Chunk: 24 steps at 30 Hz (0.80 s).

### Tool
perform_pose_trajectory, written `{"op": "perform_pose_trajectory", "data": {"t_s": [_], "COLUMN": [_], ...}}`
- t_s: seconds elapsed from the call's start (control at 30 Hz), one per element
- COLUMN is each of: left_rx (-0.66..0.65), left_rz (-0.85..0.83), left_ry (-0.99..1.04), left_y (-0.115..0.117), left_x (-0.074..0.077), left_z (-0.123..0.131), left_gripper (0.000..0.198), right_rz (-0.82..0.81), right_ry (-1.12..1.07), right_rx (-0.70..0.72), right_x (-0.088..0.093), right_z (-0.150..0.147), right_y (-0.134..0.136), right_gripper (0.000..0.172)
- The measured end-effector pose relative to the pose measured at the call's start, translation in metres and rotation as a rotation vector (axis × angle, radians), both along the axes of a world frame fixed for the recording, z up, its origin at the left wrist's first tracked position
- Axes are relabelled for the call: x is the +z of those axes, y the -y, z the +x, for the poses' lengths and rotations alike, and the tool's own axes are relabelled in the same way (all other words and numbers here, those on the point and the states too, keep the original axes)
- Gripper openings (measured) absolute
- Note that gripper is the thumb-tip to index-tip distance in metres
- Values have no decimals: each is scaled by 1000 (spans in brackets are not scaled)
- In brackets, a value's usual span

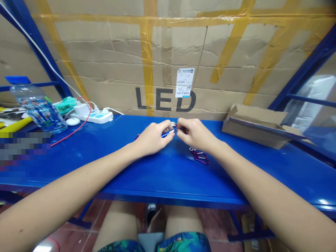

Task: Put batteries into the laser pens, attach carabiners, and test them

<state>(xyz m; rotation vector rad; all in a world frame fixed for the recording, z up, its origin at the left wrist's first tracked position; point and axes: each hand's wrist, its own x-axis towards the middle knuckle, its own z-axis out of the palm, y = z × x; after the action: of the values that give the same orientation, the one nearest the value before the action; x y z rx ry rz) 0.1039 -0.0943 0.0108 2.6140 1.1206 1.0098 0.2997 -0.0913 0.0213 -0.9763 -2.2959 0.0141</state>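
My left hand (155, 138) is closed in a pinch on a blue carabiner (168, 133), whose silver gate faces up. My right hand (194, 132) meets it fingertip to fingertip; its thumb and forefinger pinch something small and partly hidden. Just behind the fingertips lie more small carabiners (173, 124), mostly covered by the hands. Linked purple carabiners (201, 158) rest on the blue table (168, 175), close to the right wrist. Another purple piece (137, 137) pokes out beyond the left wrist.
An opened cardboard box (254, 131) stands at the right. On the left are a water bottle (39, 108), a white power strip (98, 117) with plugs, a white mouse-like object (72, 121) and a red cable (85, 120). A large taped carton (110, 63) walls off the back.
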Motion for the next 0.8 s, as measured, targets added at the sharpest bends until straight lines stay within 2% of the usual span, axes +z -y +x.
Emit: {"op": "perform_pose_trajectory", "data": {"t_s": [0.17,0.33,0.47,0.57,0.67,0.8], "left_rx": [174,198,140,78,-11,-100], "left_rz": [84,48,15,25,59,110], "left_ry": [-108,-76,8,87,79,36], "left_y": [-3,-18,-28,-29,-28,-25], "left_x": [-2,-1,5,8,7,3], "left_z": [-1,-12,-24,-28,-26,-21], "left_gripper": [13,17,17,16,16,18], "right_rz": [24,-127,-284,-258,-255,-427], "right_ry": [61,-33,-178,-208,-226,-242], "right_rx": [14,-88,-124,-104,8,159], "right_x": [1,-2,-3,-2,-1,0], "right_z": [-2,3,10,9,4,0], "right_y": [1,-7,-16,-16,-11,-6], "right_gripper": [13,10,16,14,21,21]}}
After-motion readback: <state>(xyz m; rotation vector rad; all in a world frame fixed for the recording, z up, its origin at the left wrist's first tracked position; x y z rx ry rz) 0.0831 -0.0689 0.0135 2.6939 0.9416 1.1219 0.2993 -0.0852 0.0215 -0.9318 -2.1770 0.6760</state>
